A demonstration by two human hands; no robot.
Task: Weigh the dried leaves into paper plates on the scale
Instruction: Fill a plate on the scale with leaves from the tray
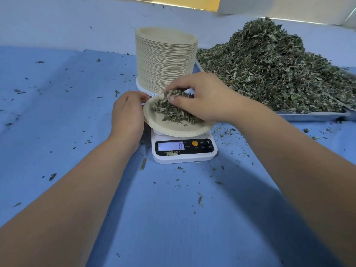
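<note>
A white digital scale (185, 151) sits mid-table; its display shows 0. On it rests a beige paper plate (173, 130), tilted, with a small heap of dried leaves (173, 112) inside. My right hand (204, 99) hovers over the plate and pinches a clump of dried leaves in its curled fingers. My left hand (127, 114) is at the plate's left rim, its fingertips touching the edge. A large pile of dried leaves (269, 68) fills a metal tray (312, 115) to the right.
A tall stack of paper plates (165, 58) stands just behind the scale. Leaf crumbs are scattered over the blue table cover (57, 116). A pale wall or panel runs along the far edge.
</note>
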